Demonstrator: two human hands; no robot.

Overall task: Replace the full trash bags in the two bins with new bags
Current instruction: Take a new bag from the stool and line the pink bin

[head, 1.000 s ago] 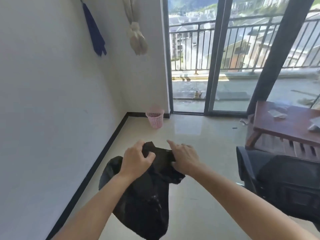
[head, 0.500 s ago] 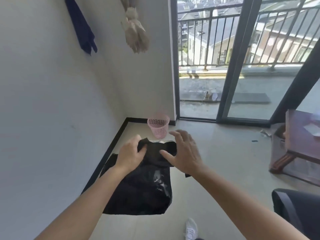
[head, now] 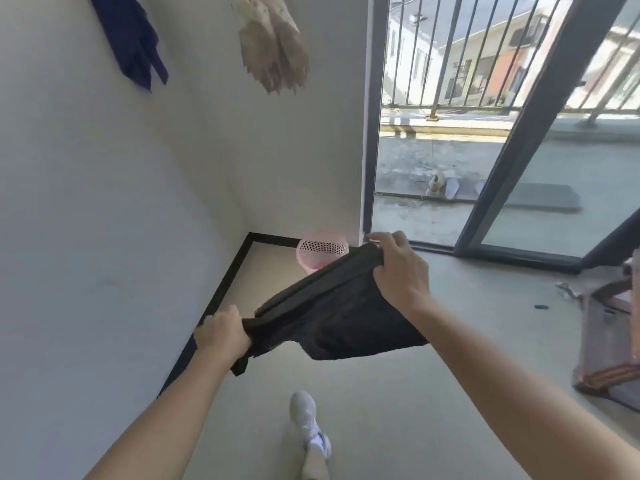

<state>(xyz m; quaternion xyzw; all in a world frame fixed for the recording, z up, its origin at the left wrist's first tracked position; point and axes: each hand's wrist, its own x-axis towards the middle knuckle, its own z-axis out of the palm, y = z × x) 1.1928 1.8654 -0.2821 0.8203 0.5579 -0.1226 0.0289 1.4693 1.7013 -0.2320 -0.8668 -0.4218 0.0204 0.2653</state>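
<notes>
A black trash bag is stretched between my two hands above the floor. My left hand grips its lower left end and my right hand grips its upper right end. A pink mesh bin stands on the floor in the room's corner, just beyond the bag, which covers the bin's lower part. No bag shows inside the bin.
White walls meet at the corner on the left, with a dark blue cloth and a beige tied curtain hanging. A sliding glass door opens to a balcony. A wooden table stands at right. My white shoe is below.
My hands have pulled apart, stretching the bag wide between them. I have moved closer to the pink bin, and the view has tilted down.
</notes>
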